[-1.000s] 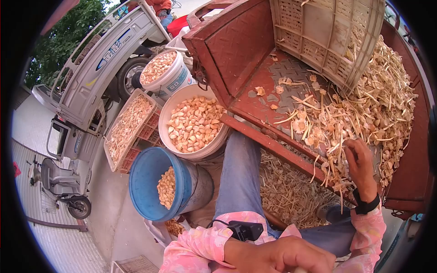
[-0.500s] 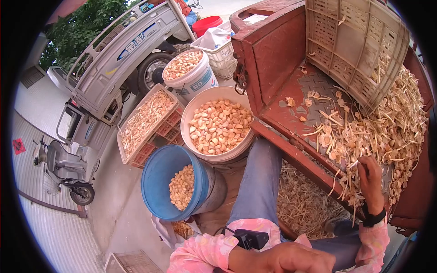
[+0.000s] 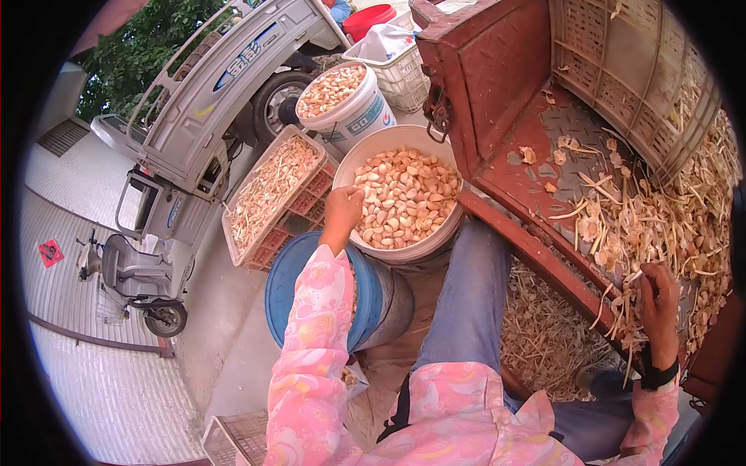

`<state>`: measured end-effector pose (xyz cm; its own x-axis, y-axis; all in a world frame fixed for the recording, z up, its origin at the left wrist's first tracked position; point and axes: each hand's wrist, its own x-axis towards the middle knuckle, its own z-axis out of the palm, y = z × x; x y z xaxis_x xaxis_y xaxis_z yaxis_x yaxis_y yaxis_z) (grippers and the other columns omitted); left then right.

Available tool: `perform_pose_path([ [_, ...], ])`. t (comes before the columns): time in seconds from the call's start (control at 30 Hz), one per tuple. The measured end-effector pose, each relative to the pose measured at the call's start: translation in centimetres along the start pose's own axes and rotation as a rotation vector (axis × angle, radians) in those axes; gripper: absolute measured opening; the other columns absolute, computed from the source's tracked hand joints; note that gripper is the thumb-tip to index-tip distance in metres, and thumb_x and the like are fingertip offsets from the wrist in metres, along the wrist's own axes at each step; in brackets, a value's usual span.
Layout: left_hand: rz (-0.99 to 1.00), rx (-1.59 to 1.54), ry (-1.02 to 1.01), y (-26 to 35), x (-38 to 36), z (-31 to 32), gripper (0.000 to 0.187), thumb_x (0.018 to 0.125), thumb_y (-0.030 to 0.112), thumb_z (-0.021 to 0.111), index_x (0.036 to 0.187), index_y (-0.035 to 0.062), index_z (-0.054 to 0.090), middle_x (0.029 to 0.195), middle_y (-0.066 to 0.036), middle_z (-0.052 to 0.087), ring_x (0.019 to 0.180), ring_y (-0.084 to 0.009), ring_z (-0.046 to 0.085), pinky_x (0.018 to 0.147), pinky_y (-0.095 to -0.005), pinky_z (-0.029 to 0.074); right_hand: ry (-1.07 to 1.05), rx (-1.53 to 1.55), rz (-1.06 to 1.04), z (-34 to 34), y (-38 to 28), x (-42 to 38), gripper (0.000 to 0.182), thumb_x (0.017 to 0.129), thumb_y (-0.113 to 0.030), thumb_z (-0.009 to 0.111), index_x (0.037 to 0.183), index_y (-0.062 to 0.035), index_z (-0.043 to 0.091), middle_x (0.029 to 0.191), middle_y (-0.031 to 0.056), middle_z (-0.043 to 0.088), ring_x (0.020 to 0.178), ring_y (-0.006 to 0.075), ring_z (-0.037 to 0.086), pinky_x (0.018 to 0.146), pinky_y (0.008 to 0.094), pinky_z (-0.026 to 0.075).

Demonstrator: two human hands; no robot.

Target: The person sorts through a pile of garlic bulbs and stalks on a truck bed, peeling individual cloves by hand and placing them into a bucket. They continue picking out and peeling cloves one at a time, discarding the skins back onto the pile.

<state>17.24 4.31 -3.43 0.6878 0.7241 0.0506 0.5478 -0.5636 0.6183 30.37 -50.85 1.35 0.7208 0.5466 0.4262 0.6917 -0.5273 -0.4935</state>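
Observation:
My left hand [image 3: 343, 211], its fingers closed, is at the left rim of a white bucket [image 3: 360, 144] full of garlic cloves [image 3: 408, 194]; whatever it may hold is too small to make out. Under my left forearm stands a blue bucket [image 3: 284, 291], largely covered by the sleeve. On the right, my right hand [image 3: 654, 299] is at the edge of the red cart bed [image 3: 509, 167], beside a heap of garlic stalks and skins [image 3: 637, 233]. A small pale piece sticks out between its thumb and fingers.
A crate of skins [image 3: 272, 190] stands left of the white bucket, with another clove-filled bucket [image 3: 369, 113] behind. A tilted plastic crate [image 3: 629, 70] rests on the cart. Grey three-wheeler [image 3: 186, 116] and scooter [image 3: 136, 272] stand at the left.
My left hand has moved from the bottom of the view up to the white bucket's rim. The view has shifted, and my right hand stays by the stalks.

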Motion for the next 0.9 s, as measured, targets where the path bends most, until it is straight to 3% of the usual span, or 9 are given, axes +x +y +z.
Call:
perform_pose_path([
  [0.1, -0.057, 0.351, -0.041, -1.4, 1.4, 0.3, 0.025, 0.075, 0.024, 0.066, 0.088, 0.0029, 0.071, 0.077, -0.016, 0.068, 0.074, -0.0255, 0.066, 0.071, -0.0349, 0.049, -0.016, -0.024, 0.008, 0.0, 0.2, 0.0, 0.012, 0.081, 0.005, 0.054, 0.092, 0.0014, 0.055, 0.077, 0.0124, 0.051, 0.065, 0.0257, 0.052, 0.058, 0.0325, 0.039],
  [0.13, -0.064, 0.374, -0.082, -2.2, 2.3, 0.8, 0.026, 0.073, 0.025, 0.068, 0.089, 0.0041, 0.071, 0.083, -0.019, 0.067, 0.082, -0.0317, 0.065, 0.076, -0.039, 0.049, -0.04, 0.016, 0.041, 0.0, 0.1, 0.0, 0.012, 0.08, 0.006, 0.053, 0.092, 0.0016, 0.055, 0.077, 0.0125, 0.051, 0.064, 0.0259, 0.051, 0.057, 0.0328, 0.039],
  [0.27, -0.113, 0.572, -0.132, -4.0, 4.6, 4.1, 0.028, 0.072, 0.026, 0.07, 0.088, 0.0032, 0.07, 0.088, -0.021, 0.066, 0.084, -0.0332, 0.065, 0.075, -0.0402, 0.049, -0.052, 0.002, 0.009, 0.0, -0.2, 0.7, 0.014, 0.078, 0.007, 0.054, 0.092, 0.0014, 0.054, 0.075, 0.0126, 0.05, 0.063, 0.0259, 0.05, 0.056, 0.0333, 0.037],
  [0.37, -0.148, 0.506, -0.077, -2.0, 3.8, 5.0, 0.033, 0.075, 0.027, 0.067, 0.092, -0.0012, 0.065, 0.096, -0.022, 0.064, 0.093, -0.0358, 0.062, 0.078, -0.0445, 0.049, -0.056, 0.007, 0.014, 0.1, -0.2, 0.9, 0.015, 0.078, 0.007, 0.055, 0.092, 0.0012, 0.054, 0.073, 0.0125, 0.049, 0.062, 0.0263, 0.049, 0.055, 0.0337, 0.037],
  [0.43, -0.13, 0.515, -0.084, -1.2, 3.4, 4.8, 0.03, 0.077, 0.031, 0.063, 0.089, 0.0039, 0.067, 0.089, -0.019, 0.066, 0.086, -0.0355, 0.063, 0.074, -0.0458, 0.049, -0.073, 0.012, 0.025, 0.1, -0.2, 1.0, 0.016, 0.077, 0.007, 0.056, 0.092, 0.001, 0.054, 0.072, 0.0125, 0.048, 0.062, 0.0266, 0.049, 0.055, 0.0341, 0.037],
  [0.6, 0.042, 0.517, -0.015, -2.0, 2.6, 3.5, 0.029, 0.079, 0.03, 0.06, 0.087, 0.0029, 0.068, 0.084, -0.021, 0.065, 0.081, -0.0368, 0.063, 0.07, -0.0444, 0.048, -0.074, 0.027, 0.05, 0.0, -0.3, 1.0, 0.015, 0.079, 0.006, 0.055, 0.093, 0.0014, 0.054, 0.074, 0.0125, 0.05, 0.063, 0.0265, 0.049, 0.056, 0.034, 0.037],
  [0.77, 0.023, 0.001, 0.032, -0.8, -0.1, -4.2, 0.027, 0.081, 0.024, 0.064, 0.087, -0.0016, 0.066, 0.068, -0.007, 0.063, 0.057, -0.0143, 0.056, 0.056, -0.0272, 0.044, -0.013, -0.021, -0.013, -0.4, 0.6, 0.8, 0.015, 0.08, 0.005, 0.055, 0.095, 0.0019, 0.056, 0.079, 0.013, 0.054, 0.067, 0.0263, 0.052, 0.06, 0.033, 0.04],
  [0.83, -0.169, -0.012, -0.055, 0.4, -3.9, -8.3, 0.023, 0.081, 0.02, 0.064, 0.087, -0.0021, 0.066, 0.065, -0.002, 0.059, 0.052, -0.0092, 0.05, 0.051, -0.0227, 0.04, -0.007, -0.071, -0.061, -0.7, 0.9, 0.7, 0.014, 0.082, 0.004, 0.056, 0.096, 0.0019, 0.056, 0.081, 0.0131, 0.055, 0.068, 0.0256, 0.053, 0.061, 0.0317, 0.041],
  [0.9, -0.29, 0.354, -0.431, -3.6, -5.7, -11.2, 0.034, 0.077, 0.024, 0.07, 0.098, -0.0022, 0.065, 0.078, -0.009, 0.065, 0.066, -0.0183, 0.06, 0.062, -0.0286, 0.047, -0.013, -0.035, -0.022, -0.8, 0.5, 0.7, 0.014, 0.082, 0.004, 0.056, 0.096, 0.0018, 0.057, 0.081, 0.0131, 0.056, 0.068, 0.025, 0.053, 0.061, 0.0312, 0.041],
])
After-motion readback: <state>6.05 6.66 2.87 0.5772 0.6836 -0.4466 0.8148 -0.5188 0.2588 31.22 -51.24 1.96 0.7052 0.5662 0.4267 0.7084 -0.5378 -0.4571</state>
